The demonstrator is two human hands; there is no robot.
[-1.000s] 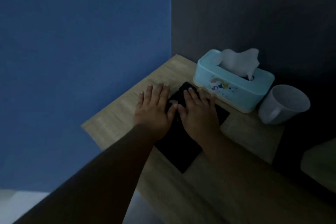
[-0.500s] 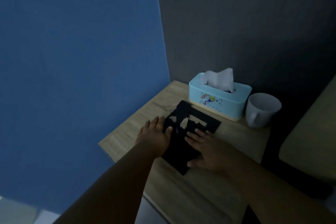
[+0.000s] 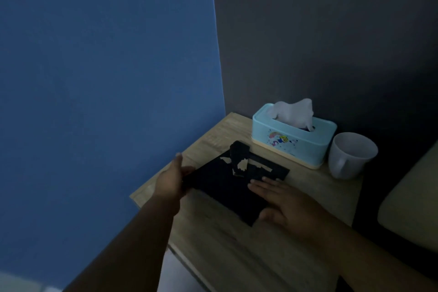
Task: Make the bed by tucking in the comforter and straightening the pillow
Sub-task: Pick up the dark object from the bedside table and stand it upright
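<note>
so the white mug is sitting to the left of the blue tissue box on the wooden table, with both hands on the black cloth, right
Not quite. The head view shows the white mug to the right of the blue tissue box on the wooden table. The left hand and right hand are both on the black cloth.

- A wooden bedside table (image 3: pixel 237 251) stands in the corner where the blue wall (image 3: pixel 94 102) meets the dark grey wall (image 3: pixel 320 31).
- A flat black sheet (image 3: pixel 225 187), with pale patches showing through it, lies near the table's middle.
- A light blue tissue box (image 3: pixel 294 137) sits at the table's back edge, white tissue (image 3: pixel 294 111) sticking up from it.
- A white mug (image 3: pixel 350 156) stands just beside the box, at the table's far corner.
</note>
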